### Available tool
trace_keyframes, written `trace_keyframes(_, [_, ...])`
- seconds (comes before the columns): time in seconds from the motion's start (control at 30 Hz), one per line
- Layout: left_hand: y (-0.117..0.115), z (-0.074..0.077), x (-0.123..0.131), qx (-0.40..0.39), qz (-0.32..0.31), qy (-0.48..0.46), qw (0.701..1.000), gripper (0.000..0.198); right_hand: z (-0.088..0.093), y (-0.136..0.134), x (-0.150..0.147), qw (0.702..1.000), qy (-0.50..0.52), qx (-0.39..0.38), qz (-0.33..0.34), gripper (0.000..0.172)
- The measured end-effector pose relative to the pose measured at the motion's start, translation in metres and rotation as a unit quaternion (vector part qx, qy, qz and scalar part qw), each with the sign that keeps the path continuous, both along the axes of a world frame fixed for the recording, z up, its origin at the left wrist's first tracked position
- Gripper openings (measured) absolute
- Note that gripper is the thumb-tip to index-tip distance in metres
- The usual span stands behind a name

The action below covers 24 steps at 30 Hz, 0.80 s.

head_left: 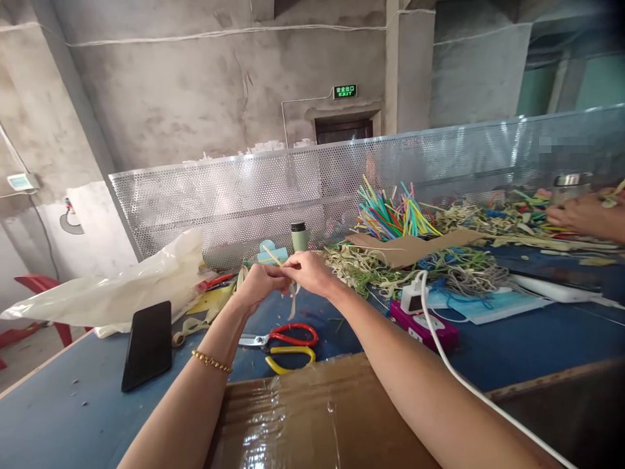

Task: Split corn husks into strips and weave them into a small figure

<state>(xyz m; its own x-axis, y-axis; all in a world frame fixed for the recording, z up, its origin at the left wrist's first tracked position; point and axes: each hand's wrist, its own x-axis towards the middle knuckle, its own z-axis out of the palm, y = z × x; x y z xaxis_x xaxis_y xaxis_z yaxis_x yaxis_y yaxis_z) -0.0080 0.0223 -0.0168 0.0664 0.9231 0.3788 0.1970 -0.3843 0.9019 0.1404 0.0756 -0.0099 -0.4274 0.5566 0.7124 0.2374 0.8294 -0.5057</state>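
Observation:
My left hand [260,285] and my right hand [311,271] meet over the blue tabletop, fingers closed. Between them they pinch a thin pale strip [271,256]; its upper end sticks up, and a whitish tail [293,306] dangles below. What the strip is made of I cannot tell, and the fingertips partly hide it. Just below lie scissors [291,337] with one red and one yellow handle, blades partly behind my left wrist. A taped cardboard box [312,417] sits under my forearms. Behind the hands stands a green bottle [299,237] with a black cap.
At left are a black phone [147,345] and a plastic bag [131,280]. Colourful sticks [398,212], dried strips [364,264] and a purple power socket [424,324] with a white cable fill the right. Another person's hand [586,215] works at far right. A perforated metal screen [234,195] stands behind.

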Motion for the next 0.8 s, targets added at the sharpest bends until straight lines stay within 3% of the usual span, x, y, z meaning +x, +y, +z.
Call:
trace_keyframes(0.17, [-0.003,0.002,0.002,-0.013,-0.011,-0.008,1.0,0.007,-0.006,0.01,0.002,0.984,0.064,-0.147,0.081,0.028])
trace_keyframes(0.23, [-0.003,0.002,0.003,-0.014,-0.019,-0.021,1.0,0.008,-0.005,0.012,0.005,0.977,0.075,-0.173,0.104,0.034])
trace_keyframes(0.43, [-0.001,0.001,0.004,0.015,-0.013,-0.001,1.0,0.013,-0.001,0.006,0.008,0.981,0.069,-0.154,0.094,0.04])
trace_keyframes(0.8, [-0.008,0.003,0.009,-0.023,-0.046,-0.02,0.998,0.011,0.002,-0.005,0.004,0.987,0.098,-0.118,0.046,0.029])
